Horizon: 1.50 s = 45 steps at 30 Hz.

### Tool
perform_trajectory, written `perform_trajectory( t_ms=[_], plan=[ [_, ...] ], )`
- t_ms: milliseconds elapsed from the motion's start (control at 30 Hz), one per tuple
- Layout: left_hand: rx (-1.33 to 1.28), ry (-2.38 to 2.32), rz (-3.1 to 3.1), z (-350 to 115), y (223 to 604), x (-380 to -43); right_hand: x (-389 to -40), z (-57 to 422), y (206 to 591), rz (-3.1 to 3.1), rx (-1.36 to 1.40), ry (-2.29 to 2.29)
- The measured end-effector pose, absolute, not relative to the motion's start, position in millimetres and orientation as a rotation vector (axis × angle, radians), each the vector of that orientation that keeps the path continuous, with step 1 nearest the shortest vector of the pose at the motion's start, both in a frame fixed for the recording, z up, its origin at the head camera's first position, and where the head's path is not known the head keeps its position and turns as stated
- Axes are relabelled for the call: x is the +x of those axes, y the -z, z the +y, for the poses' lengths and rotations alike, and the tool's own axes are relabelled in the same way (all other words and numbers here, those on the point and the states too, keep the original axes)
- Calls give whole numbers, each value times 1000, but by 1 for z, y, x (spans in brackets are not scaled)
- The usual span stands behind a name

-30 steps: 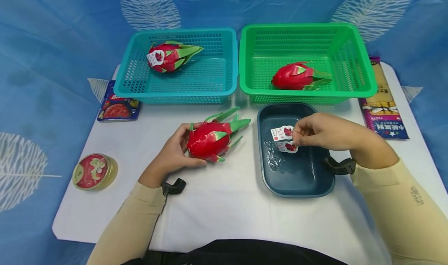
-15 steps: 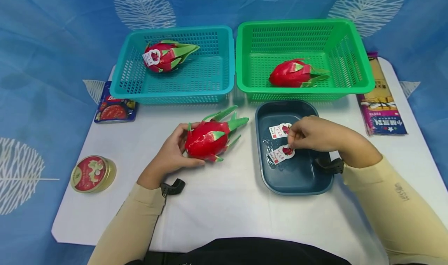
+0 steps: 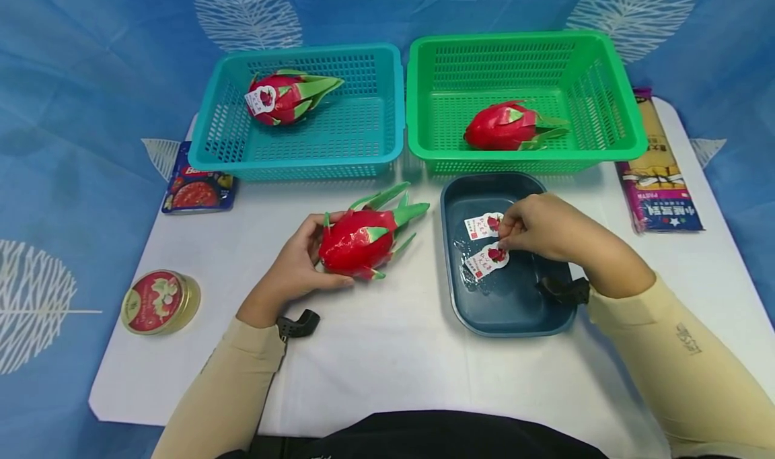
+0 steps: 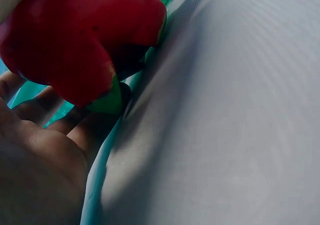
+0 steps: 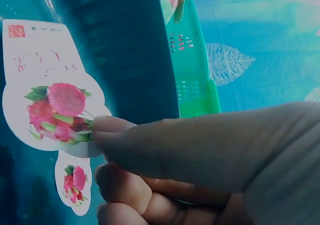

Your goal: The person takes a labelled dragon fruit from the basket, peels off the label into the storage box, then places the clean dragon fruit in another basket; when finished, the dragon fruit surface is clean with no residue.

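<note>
On the white table my left hand (image 3: 297,264) grips a red dragon fruit (image 3: 357,243), thumb along the near side and fingers behind it. Its green leaf tips point right. In the left wrist view the fruit (image 4: 80,40) lies over the curled fingers. My right hand (image 3: 547,230) reaches into a dark blue tray (image 3: 514,321) and pinches the edge of a white label sticker (image 3: 484,264) printed with a dragon fruit. Up close, the right wrist view shows the thumb on this sticker (image 5: 65,105). A second, similar sticker (image 3: 480,227) lies in the tray beside it.
At the back stand a blue basket (image 3: 339,143) holding a labelled dragon fruit (image 3: 290,99) and a green basket (image 3: 436,109) holding an unlabelled one (image 3: 502,126). A tin (image 3: 160,302) and a pouch (image 3: 198,188) sit left. A pasta pack (image 3: 660,176) lies right.
The pinched sticker, earlier lifted and tilted near the other one, now lies lower and flatter in the tray view. My right hand has shifted slightly left. The left hand keeps its hold.
</note>
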<state>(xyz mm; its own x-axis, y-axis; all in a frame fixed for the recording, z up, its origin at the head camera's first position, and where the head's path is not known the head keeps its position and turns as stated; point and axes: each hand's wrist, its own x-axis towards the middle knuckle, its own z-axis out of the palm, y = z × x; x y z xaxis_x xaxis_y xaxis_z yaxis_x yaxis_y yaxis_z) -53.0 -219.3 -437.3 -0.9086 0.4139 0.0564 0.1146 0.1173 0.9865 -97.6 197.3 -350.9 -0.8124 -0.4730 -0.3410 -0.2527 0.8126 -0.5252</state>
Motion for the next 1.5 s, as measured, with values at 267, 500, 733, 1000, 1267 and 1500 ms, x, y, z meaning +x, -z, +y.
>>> perform_trajectory(
  t_ms=[267,500,733,1000,1267,1500],
  plan=[
    [526,-1863,2169,-219,438,-53,-95,198,352,2523,-537,687],
    [533,-1855,2181,-219,436,-52,-94,198,352,2506,-548,691],
    [518,-1852,2183,-219,436,-52,-94,197,352,2504,-550,688],
    [516,-1852,2183,-218,435,-51,-95,198,351,2513,-552,681],
    [513,-1860,2170,-219,435,-51,-97,199,343,2562,-522,697],
    [516,-1893,2117,-219,436,-53,-95,226,339,2609,-278,1033]
  ],
)
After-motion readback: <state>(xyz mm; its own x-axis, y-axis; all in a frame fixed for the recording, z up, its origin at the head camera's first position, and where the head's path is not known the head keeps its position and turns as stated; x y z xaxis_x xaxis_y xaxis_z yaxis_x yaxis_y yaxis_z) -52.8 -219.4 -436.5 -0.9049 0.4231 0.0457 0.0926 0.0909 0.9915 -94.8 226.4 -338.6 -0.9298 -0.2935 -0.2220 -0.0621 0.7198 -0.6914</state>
